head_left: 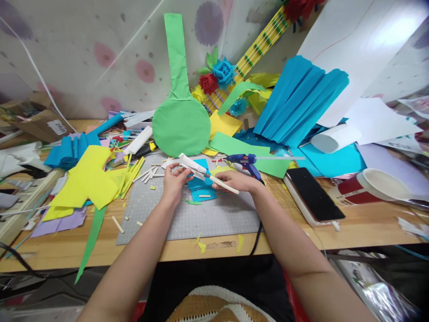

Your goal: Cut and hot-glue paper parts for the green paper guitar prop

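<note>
My left hand (pixel 174 182) pinches a folded white paper piece (pixel 192 163) above the cutting mat. In my right hand (pixel 231 180) is a slim, pale stick-like tool (pixel 225 184). Its darker tip meets the white piece; its exact kind is too small to make out. Below both hands, blue paper (pixel 202 193) lies on the grey cutting mat (pixel 221 221), with short white sticks (pixel 147 175) left of them. Just beyond my right hand rests a blue hot glue gun (pixel 244 162) with a clear glue stick in its back.
A green paper-covered round shape with a neck (pixel 181 127) leans at the back. Yellow paper (pixel 85 179) lies left; pleated blue paper (pixel 298 105) stands back right. A phone (pixel 313 193) and a paper cup (pixel 362 190) are at right. A black cable (pixel 257 239) crosses the front edge.
</note>
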The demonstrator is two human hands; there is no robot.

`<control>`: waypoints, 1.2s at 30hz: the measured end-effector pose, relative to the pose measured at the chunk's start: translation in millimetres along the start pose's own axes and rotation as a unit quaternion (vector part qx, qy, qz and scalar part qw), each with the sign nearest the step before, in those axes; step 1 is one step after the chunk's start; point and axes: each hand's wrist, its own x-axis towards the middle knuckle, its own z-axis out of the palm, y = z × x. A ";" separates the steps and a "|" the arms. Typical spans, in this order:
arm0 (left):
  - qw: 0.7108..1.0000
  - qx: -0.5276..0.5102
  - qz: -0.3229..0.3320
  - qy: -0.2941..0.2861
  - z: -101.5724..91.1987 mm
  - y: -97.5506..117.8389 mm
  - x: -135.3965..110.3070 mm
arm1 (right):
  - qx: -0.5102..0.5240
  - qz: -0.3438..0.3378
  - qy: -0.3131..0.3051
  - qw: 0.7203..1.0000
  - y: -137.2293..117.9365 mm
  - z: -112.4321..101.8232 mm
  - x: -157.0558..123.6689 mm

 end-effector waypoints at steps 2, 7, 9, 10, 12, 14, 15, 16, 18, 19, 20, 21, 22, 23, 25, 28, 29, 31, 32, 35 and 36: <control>1.000 0.004 0.004 -0.005 -0.3 -0.1 0.0 | -0.018 0.001 -0.003 1.000 1.5 -0.3 -0.1; 1.000 0.005 0.011 -0.024 -1.1 -0.9 -0.7 | -0.052 0.001 -0.007 0.999 -2.9 -1.0 -1.9; 0.999 0.008 0.014 -0.033 -0.6 -2.0 -1.7 | -0.059 0.004 -0.002 0.998 -6.0 -0.6 -1.8; 0.999 0.011 0.014 -0.037 -0.1 -2.8 -2.3 | -0.062 0.004 0.000 0.998 -7.3 -0.2 -1.5; 0.999 0.015 0.011 -0.045 1.2 -4.5 -3.6 | -0.064 0.004 0.004 0.998 -9.7 0.9 -0.6; 0.999 0.019 0.006 -0.048 2.8 -5.8 -4.6 | -0.063 0.008 0.007 0.998 -11.6 2.1 0.5; 0.999 0.019 0.004 -0.047 3.5 -6.3 -4.9 | -0.063 0.011 0.010 0.998 -12.3 2.7 0.9; 0.999 0.019 0.002 -0.045 4.1 -6.5 -5.1 | -0.063 0.014 0.014 0.998 -12.8 3.3 1.3; 0.999 0.016 -0.002 -0.041 4.8 -6.4 -5.1 | -0.060 0.017 0.020 0.998 -13.2 4.1 1.8; 0.999 0.014 -0.004 -0.040 4.9 -6.2 -5.0 | -0.059 0.017 0.023 0.998 -13.1 4.3 2.0; 0.999 0.011 -0.007 -0.040 4.9 -5.9 -4.7 | -0.056 0.017 0.024 0.998 -12.7 4.3 2.1; 0.999 0.008 -0.012 -0.040 4.8 -5.7 -4.5 | -0.053 0.015 0.025 0.998 -12.0 4.1 2.1; 0.999 0.004 -0.017 -0.040 4.6 -5.3 -4.2 | -0.052 0.013 0.026 0.998 -11.3 3.7 2.0; 0.999 0.001 -0.023 -0.039 4.4 -5.0 -4.0 | -0.053 0.011 0.028 0.998 -10.5 3.2 1.8; 0.999 -0.007 -0.033 -0.039 3.9 -4.1 -3.5 | -0.065 0.013 0.042 0.997 -9.4 2.1 1.2; 0.999 -0.007 -0.029 -0.036 2.6 -2.3 -2.5 | -0.124 0.049 0.111 0.985 -9.8 3.0 0.5; 0.999 -0.005 -0.022 -0.035 1.8 -1.5 -2.0 | -0.152 0.073 0.142 0.975 -10.3 4.3 0.7; 0.999 0.000 -0.007 -0.032 -0.5 0.0 -0.4 | -0.210 0.129 0.194 0.950 -11.2 8.3 1.7; 1.000 0.001 -0.001 -0.030 -2.0 0.6 0.6 | -0.233 0.154 0.209 0.937 -11.3 10.7 2.4; 1.000 0.004 0.011 -0.024 -6.6 1.9 3.8 | -0.268 0.186 0.222 0.919 -10.7 17.2 4.3; 1.000 0.005 0.014 -0.023 -8.0 2.0 4.8 | -0.274 0.186 0.226 0.916 -10.4 18.7 4.5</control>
